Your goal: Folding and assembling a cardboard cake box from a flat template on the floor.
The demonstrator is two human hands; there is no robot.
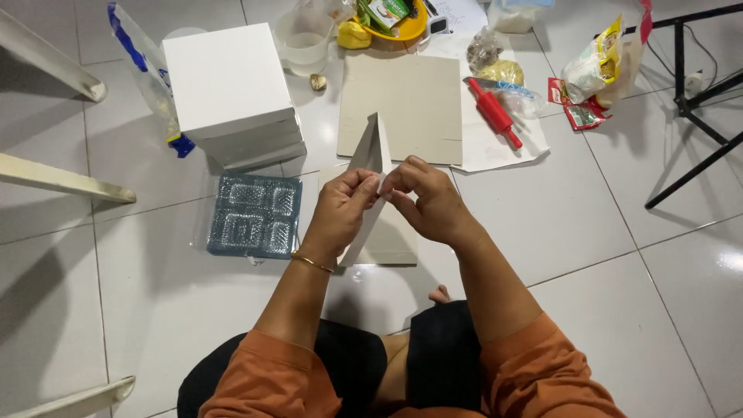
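At the far left, two pale chair legs (54, 182) stood on the white tiled floor (604, 255). Next to them a stack of white boxes (232, 93) rested, and just in front of it lay a clear plastic tray (254, 215) with several compartments. In the middle, the left hand (339, 210) and the right hand (429, 200) were held close together above the floor, both pinching a folded grey cardboard piece (371, 147) (its pointed top stood upright between the fingers). Behind it a flat cardboard sheet (402, 104) lay on the floor. Further right lay a red rolling pin (494, 112), then some snack packets (600, 70), and a black stand (696, 101).
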